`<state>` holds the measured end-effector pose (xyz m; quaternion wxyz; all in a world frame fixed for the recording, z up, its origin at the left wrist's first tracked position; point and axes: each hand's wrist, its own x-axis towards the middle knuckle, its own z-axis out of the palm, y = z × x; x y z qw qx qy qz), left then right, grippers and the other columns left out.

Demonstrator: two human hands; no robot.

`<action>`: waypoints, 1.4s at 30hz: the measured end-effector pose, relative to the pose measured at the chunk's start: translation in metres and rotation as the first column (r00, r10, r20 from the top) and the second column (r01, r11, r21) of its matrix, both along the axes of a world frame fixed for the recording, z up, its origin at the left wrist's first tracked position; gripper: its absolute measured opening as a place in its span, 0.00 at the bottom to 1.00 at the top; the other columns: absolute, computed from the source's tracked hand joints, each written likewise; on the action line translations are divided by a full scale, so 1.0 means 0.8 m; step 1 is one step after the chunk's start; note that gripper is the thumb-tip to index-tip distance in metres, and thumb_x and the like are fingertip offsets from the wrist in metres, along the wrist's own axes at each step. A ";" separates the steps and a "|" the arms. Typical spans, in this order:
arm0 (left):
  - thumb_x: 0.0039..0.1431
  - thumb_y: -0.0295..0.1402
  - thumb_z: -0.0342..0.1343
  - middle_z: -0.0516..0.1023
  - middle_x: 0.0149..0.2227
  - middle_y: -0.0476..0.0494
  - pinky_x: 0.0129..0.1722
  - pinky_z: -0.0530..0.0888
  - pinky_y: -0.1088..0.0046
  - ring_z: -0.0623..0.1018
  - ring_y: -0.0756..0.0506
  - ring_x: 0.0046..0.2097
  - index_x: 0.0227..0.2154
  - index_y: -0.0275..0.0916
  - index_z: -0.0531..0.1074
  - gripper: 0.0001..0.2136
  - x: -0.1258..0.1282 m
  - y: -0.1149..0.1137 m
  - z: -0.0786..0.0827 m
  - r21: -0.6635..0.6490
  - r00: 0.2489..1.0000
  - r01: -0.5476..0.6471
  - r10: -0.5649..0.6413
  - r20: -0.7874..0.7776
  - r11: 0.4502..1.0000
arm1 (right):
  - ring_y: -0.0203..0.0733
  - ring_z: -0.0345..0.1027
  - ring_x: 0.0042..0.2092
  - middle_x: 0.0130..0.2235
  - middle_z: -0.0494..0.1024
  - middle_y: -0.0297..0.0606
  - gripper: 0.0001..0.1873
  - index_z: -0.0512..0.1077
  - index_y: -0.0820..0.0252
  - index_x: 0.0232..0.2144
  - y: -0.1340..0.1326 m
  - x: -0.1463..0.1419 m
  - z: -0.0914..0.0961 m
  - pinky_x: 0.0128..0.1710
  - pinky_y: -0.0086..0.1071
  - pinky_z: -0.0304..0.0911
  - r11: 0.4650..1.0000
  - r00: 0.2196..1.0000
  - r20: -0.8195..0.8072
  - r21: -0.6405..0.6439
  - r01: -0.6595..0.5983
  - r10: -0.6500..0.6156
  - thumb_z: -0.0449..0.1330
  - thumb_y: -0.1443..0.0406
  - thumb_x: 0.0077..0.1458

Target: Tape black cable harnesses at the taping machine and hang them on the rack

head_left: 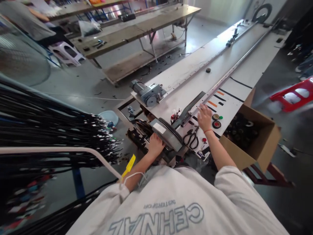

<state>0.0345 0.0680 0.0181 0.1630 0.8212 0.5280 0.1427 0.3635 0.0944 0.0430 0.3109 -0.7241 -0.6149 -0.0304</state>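
Observation:
My left hand [156,145] rests against the near left side of a grey machine housing [168,133], which has a white label on top; its fingertips are partly hidden there. My right hand [204,117], with an orange cord round its wrist, lies at the long metal rail [228,73] with fingers stretched out and apart. I see nothing held in it. Beside that hand are a round tin [215,117] and a dark disc with a red centre [216,124]. Black-handled scissors [192,138] lie between the housing and my right forearm.
A cardboard box [264,140] of dark parts stands right of the long white bench [186,75]. A motor unit [146,93] sits at its left edge. Bundled black cords [49,127] hang at left. A red stool [295,94] stands right; a person sits far left.

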 end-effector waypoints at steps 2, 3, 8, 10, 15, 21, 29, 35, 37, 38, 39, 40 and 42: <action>0.57 0.41 0.56 0.68 0.57 0.25 0.58 0.65 0.50 0.66 0.31 0.61 0.55 0.28 0.64 0.26 -0.027 -0.020 -0.003 -0.009 0.992 -0.076 0.076 0.098 0.997 | 0.54 0.45 0.66 0.62 0.63 0.50 0.24 0.69 0.61 0.53 -0.030 0.046 -0.021 0.61 0.54 0.42 0.947 0.951 -0.013 -0.090 0.307 -0.309 0.42 0.64 0.61; 0.58 0.42 0.54 0.69 0.56 0.27 0.57 0.67 0.53 0.68 0.34 0.59 0.56 0.29 0.63 0.27 -0.041 -0.028 -0.005 -0.068 0.983 -0.110 0.119 0.141 0.992 | 0.55 0.46 0.65 0.61 0.64 0.51 0.25 0.67 0.61 0.55 -0.042 0.068 -0.030 0.60 0.56 0.42 0.899 0.908 -0.012 -0.150 0.412 -0.418 0.41 0.66 0.60; 0.61 0.47 0.44 0.79 0.30 0.42 0.41 0.74 0.65 0.78 0.40 0.36 0.39 0.37 0.70 0.18 -0.097 -0.050 -0.027 -0.514 0.976 -0.101 0.184 0.114 0.852 | 0.52 0.62 0.56 0.53 0.72 0.52 0.25 0.66 0.62 0.56 -0.062 0.118 -0.048 0.59 0.54 0.44 0.761 0.840 -0.008 -0.428 0.488 -0.543 0.45 0.66 0.57; 0.60 0.47 0.45 0.78 0.28 0.44 0.38 0.73 0.67 0.77 0.41 0.33 0.34 0.39 0.70 0.17 -0.111 -0.053 -0.038 -0.531 0.977 -0.093 0.181 0.117 0.842 | 0.53 0.65 0.53 0.50 0.73 0.55 0.24 0.67 0.65 0.55 -0.057 0.116 -0.045 0.57 0.51 0.47 0.720 0.824 0.021 -0.473 0.507 -0.566 0.47 0.66 0.57; 0.58 0.44 0.47 0.77 0.27 0.45 0.34 0.70 0.70 0.76 0.42 0.32 0.30 0.39 0.72 0.15 -0.139 -0.062 -0.057 -0.550 0.982 -0.103 0.172 0.074 0.829 | 0.55 0.66 0.53 0.49 0.74 0.55 0.28 0.62 0.63 0.59 -0.048 0.097 -0.039 0.55 0.51 0.52 0.621 0.764 0.038 -0.558 0.551 -0.644 0.49 0.65 0.55; 0.59 0.45 0.45 0.76 0.26 0.45 0.31 0.67 0.72 0.73 0.45 0.29 0.31 0.35 0.73 0.19 -0.172 -0.081 -0.050 -0.461 0.977 -0.080 0.161 0.139 0.884 | 0.55 0.66 0.53 0.50 0.73 0.54 0.30 0.60 0.65 0.60 -0.041 0.085 -0.034 0.55 0.52 0.53 0.605 0.718 -0.001 -0.540 0.585 -0.696 0.50 0.67 0.54; 0.61 0.38 0.50 0.76 0.27 0.46 0.31 0.63 0.77 0.74 0.48 0.31 0.31 0.36 0.75 0.12 -0.249 -0.075 -0.061 -0.445 0.976 -0.215 0.173 -0.134 0.869 | 0.59 0.62 0.57 0.55 0.68 0.58 0.31 0.59 0.70 0.59 -0.096 0.030 -0.052 0.57 0.50 0.57 0.655 0.630 -0.193 -0.320 0.684 -0.752 0.55 0.62 0.54; 0.61 0.40 0.52 0.77 0.28 0.44 0.32 0.64 0.75 0.74 0.46 0.33 0.30 0.35 0.75 0.13 -0.240 -0.042 -0.061 -0.533 0.983 -0.148 0.063 -0.175 0.833 | 0.66 0.57 0.60 0.59 0.62 0.64 0.45 0.57 0.69 0.61 -0.159 -0.066 -0.083 0.57 0.56 0.55 0.488 0.420 -0.248 -0.448 0.749 -0.873 0.63 0.49 0.47; 0.61 0.42 0.52 0.76 0.29 0.46 0.33 0.66 0.75 0.73 0.47 0.32 0.31 0.36 0.74 0.14 -0.202 -0.027 -0.045 -0.540 0.999 0.048 -0.052 0.007 0.840 | 0.66 0.59 0.59 0.58 0.63 0.62 0.44 0.59 0.68 0.60 -0.161 -0.072 -0.080 0.57 0.56 0.56 0.490 0.427 -0.240 -0.454 0.744 -0.872 0.63 0.49 0.48; 0.61 0.43 0.52 0.77 0.30 0.46 0.34 0.66 0.74 0.74 0.47 0.33 0.32 0.35 0.73 0.15 -0.180 -0.020 -0.035 -0.510 0.990 0.139 -0.098 0.106 0.849 | 0.66 0.59 0.59 0.59 0.62 0.62 0.44 0.59 0.67 0.61 -0.161 -0.072 -0.077 0.57 0.56 0.55 0.499 0.438 -0.239 -0.452 0.740 -0.867 0.63 0.49 0.48; 0.62 0.44 0.51 0.77 0.32 0.45 0.35 0.67 0.74 0.74 0.46 0.34 0.34 0.35 0.73 0.15 -0.159 -0.015 -0.024 -0.468 0.974 0.205 -0.133 0.182 0.859 | 0.65 0.58 0.60 0.59 0.62 0.61 0.44 0.59 0.66 0.61 -0.160 -0.071 -0.073 0.57 0.56 0.55 0.511 0.452 -0.240 -0.451 0.732 -0.859 0.63 0.48 0.49; 0.63 0.44 0.49 0.77 0.33 0.44 0.36 0.67 0.73 0.74 0.46 0.35 0.35 0.36 0.73 0.16 -0.139 -0.011 -0.014 -0.427 0.960 0.243 -0.152 0.236 0.871 | 0.65 0.58 0.60 0.60 0.62 0.61 0.44 0.58 0.66 0.62 -0.160 -0.070 -0.069 0.57 0.56 0.55 0.521 0.465 -0.239 -0.454 0.723 -0.853 0.63 0.48 0.49; 0.66 0.43 0.46 0.77 0.33 0.44 0.36 0.66 0.73 0.74 0.46 0.35 0.35 0.36 0.71 0.15 -0.109 -0.007 0.002 -0.391 0.944 0.286 -0.188 0.270 0.875 | 0.66 0.59 0.59 0.60 0.62 0.62 0.45 0.57 0.65 0.63 -0.159 -0.070 -0.062 0.57 0.57 0.56 0.509 0.457 -0.231 -0.479 0.715 -0.859 0.62 0.46 0.50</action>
